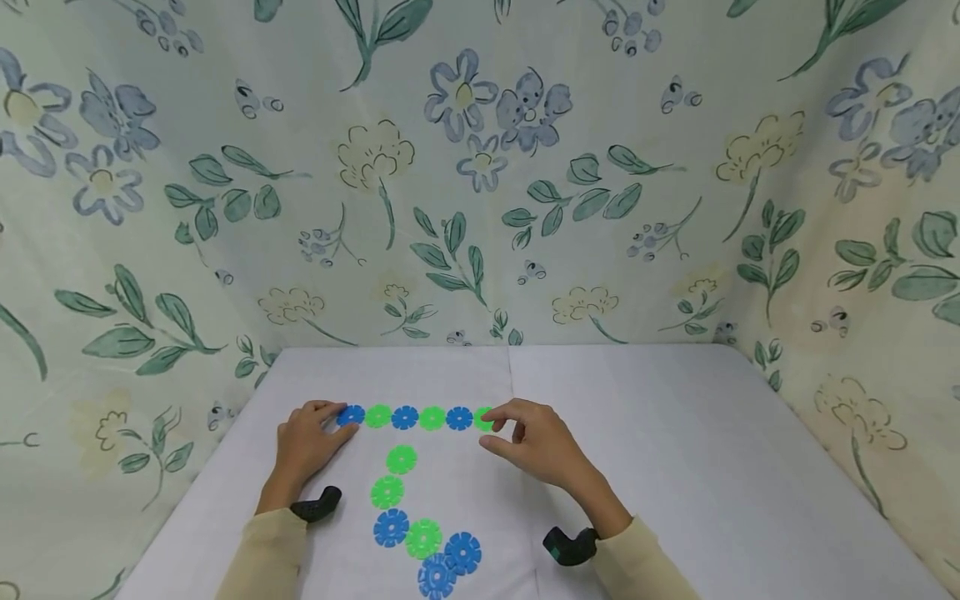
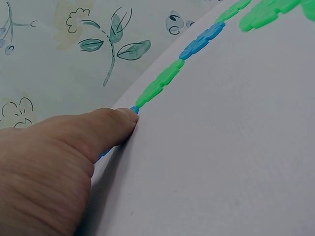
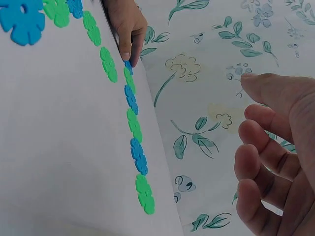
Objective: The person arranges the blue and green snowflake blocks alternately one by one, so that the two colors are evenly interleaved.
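Observation:
A straight row of flat, notched plastic discs, blue and green by turns, lies across the white table. My left hand (image 1: 306,440) pinches the blue disc (image 1: 351,415) at the row's left end between thumb and finger. In the left wrist view the thumb (image 2: 115,125) covers most of that disc. At the other end lies a green disc (image 1: 483,419), with my right hand (image 1: 546,442) just beside and above it. The right wrist view shows the right hand's fingers (image 3: 253,162) loosely bent, holding nothing, apart from the green end disc (image 3: 145,194).
Nearer me, a loose group of discs includes a green disc (image 1: 402,459), another green disc (image 1: 387,492) and a blue disc (image 1: 392,527). Two blue discs overlap at the front, one being the lower blue disc (image 1: 437,577). Floral cloth (image 1: 450,208) hangs behind the table (image 1: 637,400).

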`<state>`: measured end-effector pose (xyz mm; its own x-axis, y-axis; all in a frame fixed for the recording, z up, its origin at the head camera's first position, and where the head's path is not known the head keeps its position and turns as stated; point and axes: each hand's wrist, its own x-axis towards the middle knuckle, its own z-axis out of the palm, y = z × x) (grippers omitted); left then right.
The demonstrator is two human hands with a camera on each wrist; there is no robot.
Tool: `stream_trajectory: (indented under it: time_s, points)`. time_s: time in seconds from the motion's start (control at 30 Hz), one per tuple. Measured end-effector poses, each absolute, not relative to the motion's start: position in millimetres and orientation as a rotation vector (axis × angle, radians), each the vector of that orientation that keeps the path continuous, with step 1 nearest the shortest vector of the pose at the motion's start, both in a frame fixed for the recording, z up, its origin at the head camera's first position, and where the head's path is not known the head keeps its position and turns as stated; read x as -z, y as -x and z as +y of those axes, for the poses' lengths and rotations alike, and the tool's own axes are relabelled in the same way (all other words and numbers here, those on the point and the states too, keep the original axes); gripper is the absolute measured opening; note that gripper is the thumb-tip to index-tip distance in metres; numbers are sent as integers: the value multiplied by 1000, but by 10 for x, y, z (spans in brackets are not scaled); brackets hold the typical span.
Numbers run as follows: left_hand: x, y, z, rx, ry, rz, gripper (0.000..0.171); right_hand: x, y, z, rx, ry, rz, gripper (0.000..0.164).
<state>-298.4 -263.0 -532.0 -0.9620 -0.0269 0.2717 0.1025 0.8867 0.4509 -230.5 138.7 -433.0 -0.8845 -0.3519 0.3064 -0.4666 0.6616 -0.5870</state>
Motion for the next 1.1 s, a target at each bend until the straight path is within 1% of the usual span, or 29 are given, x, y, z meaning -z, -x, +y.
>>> stream_trajectory:
  time_s: [0.2, 0.37, 0.53, 0.8, 0.9, 1.1]
  points:
    - [5316, 2990, -2631, 679, 56, -2783, 59, 4292, 2205, 1394, -1069, -756, -2665, 28]
    - [5294, 2989, -2623, 688, 52, -2775, 58, 4270, 2121, 1399, -1109, -752, -2648, 27]
    - [5299, 2988, -2627, 692, 52, -2781, 58, 4345, 2063, 1383, -1133, -754, -2647, 29]
    - [5317, 2998, -2628, 692, 51, -2783, 58, 4519, 1972, 1336, -1224, -852, -2686, 30]
    - [5319, 2996, -2635, 692, 49, -2784, 59, 4609, 1958, 1316, -1277, -881, -2713, 33]
    - [5305, 2984, -2631, 691, 56, -2787, 58, 4736, 1933, 1305, -1363, -993, -2720, 43]
